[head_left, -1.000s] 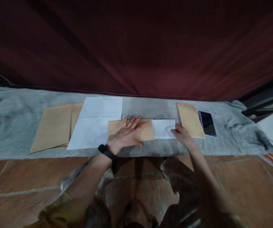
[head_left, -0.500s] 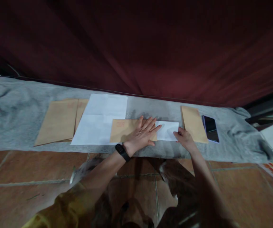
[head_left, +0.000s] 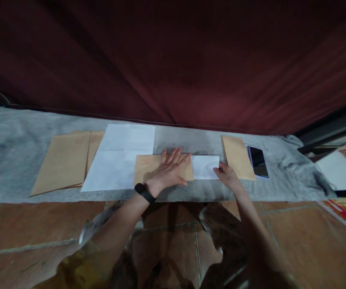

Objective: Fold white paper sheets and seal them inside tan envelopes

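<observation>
My left hand (head_left: 168, 170), with a black band at the wrist, lies flat with spread fingers on a brown envelope (head_left: 144, 168) that has small red print. From the envelope's right end sticks out a folded white paper (head_left: 204, 167); how far it reaches inside is hidden. My right hand (head_left: 225, 174) pinches the paper's right edge between thumb and fingers. Left of the envelope, and partly under it, are white sheets (head_left: 121, 160) with a crease across them.
Larger brown envelopes (head_left: 61, 160) lie at the left. To the right are a stack of brown envelopes (head_left: 239, 158) and a phone (head_left: 259, 161). All rest on a grey cloth (head_left: 287, 172). Behind hangs a dark red curtain (head_left: 173, 80); tiled floor (head_left: 305, 237) shows below.
The whole view has shifted slightly. A little less of the white paper shows beyond the envelope, and both hands keep their hold.
</observation>
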Tool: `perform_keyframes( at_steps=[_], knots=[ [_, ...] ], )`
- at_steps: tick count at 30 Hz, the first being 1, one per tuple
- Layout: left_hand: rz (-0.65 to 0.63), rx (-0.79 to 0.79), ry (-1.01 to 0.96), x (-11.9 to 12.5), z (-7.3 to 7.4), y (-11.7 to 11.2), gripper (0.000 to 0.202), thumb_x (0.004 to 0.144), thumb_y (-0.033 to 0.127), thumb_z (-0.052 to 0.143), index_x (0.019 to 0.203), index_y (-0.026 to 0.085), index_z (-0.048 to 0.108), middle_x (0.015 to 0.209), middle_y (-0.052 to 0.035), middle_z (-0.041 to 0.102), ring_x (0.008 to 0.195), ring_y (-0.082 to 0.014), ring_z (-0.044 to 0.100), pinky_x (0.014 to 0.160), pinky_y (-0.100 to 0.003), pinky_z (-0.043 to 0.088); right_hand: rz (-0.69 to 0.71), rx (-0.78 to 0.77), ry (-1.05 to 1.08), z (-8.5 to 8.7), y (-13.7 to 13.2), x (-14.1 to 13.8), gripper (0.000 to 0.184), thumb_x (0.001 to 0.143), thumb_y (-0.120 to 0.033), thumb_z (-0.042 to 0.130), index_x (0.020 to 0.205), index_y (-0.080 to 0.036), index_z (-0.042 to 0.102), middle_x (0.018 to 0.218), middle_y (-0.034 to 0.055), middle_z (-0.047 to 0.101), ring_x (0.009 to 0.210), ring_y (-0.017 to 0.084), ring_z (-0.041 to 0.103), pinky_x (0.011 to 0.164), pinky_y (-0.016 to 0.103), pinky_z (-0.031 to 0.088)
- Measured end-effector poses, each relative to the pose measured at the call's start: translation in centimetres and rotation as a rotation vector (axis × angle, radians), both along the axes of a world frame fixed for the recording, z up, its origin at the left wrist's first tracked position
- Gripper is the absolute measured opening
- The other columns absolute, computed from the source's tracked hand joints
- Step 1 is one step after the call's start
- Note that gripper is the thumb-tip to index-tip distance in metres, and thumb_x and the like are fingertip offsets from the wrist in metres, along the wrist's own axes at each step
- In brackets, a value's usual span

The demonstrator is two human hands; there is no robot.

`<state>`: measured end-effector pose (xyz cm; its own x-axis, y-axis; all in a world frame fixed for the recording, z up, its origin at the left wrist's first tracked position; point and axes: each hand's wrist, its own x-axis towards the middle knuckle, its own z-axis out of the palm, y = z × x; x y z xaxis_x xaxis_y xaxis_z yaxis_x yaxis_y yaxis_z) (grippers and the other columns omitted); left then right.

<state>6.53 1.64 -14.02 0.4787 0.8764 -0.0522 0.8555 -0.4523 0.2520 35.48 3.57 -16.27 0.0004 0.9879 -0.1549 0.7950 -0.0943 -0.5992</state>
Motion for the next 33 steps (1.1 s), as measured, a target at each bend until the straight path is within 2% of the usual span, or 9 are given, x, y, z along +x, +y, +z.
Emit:
perform_keyframes(
  at_steps=[3, 7, 18, 24, 33],
  knots=[
    [0.041, -0.083, 0.013, -1.2, -0.2, 0.4, 0.125, 0.068, 0.065, 0.079, 0.163, 0.027, 0.008, 0.169, -0.0226, 0.008, 0.156, -0.0399, 0.008, 0.121, -0.065, 0.006, 0.003, 0.020, -0.057, 0.0, 0.1, -0.1, 0.011, 0.086, -0.023, 0.055, 0.084, -0.021, 0.066, 0.071, 0.0001, 0.067, 0.067, 0.016, 0.062, 0.061, 0.023, 0.048],
    [0.054, -0.137, 0.038, -1.9, -0.5, 0.7, 0.125, 0.067, 0.065, 0.078, 0.163, 0.028, 0.006, 0.168, -0.0225, 0.016, 0.155, -0.0408, 0.015, 0.120, -0.067, 0.007, 0.014, 0.070, -0.094, -0.3, 0.3, 0.0, 0.009, 0.088, -0.020, 0.056, 0.091, -0.021, 0.065, 0.080, 0.0019, 0.070, 0.077, 0.017, 0.065, 0.071, 0.025, 0.048],
    [0.038, -0.059, 0.027, -1.3, 0.4, 0.5, 0.125, 0.067, 0.058, 0.080, 0.162, 0.027, 0.006, 0.157, -0.0195, 0.039, 0.148, -0.0390, 0.032, 0.121, -0.062, 0.010, -0.032, 0.035, -0.043, -0.8, 0.3, 0.3, 0.018, 0.089, -0.019, 0.058, 0.107, -0.020, 0.058, 0.083, 0.0012, 0.069, 0.071, 0.016, 0.065, 0.066, 0.025, 0.049],
    [0.049, -0.069, 0.045, -1.0, 1.0, 0.5, 0.124, 0.065, 0.056, 0.081, 0.162, 0.027, 0.008, 0.157, -0.0193, 0.039, 0.148, -0.0396, 0.032, 0.122, -0.061, 0.013, -0.034, 0.027, -0.079, -0.4, 0.0, 0.0, 0.017, 0.090, -0.020, 0.059, 0.107, -0.022, 0.059, 0.082, 0.0010, 0.069, 0.072, 0.017, 0.066, 0.066, 0.024, 0.047],
    [0.044, -0.053, 0.033, -1.0, 1.1, 0.6, 0.122, 0.067, 0.057, 0.079, 0.162, 0.028, 0.009, 0.157, -0.0184, 0.039, 0.146, -0.0400, 0.035, 0.120, -0.058, 0.021, -0.015, 0.093, -0.099, -0.8, 0.0, -0.1, 0.018, 0.089, -0.019, 0.060, 0.107, -0.021, 0.063, 0.086, 0.0028, 0.071, 0.082, 0.018, 0.067, 0.074, 0.026, 0.048]
  ],
)
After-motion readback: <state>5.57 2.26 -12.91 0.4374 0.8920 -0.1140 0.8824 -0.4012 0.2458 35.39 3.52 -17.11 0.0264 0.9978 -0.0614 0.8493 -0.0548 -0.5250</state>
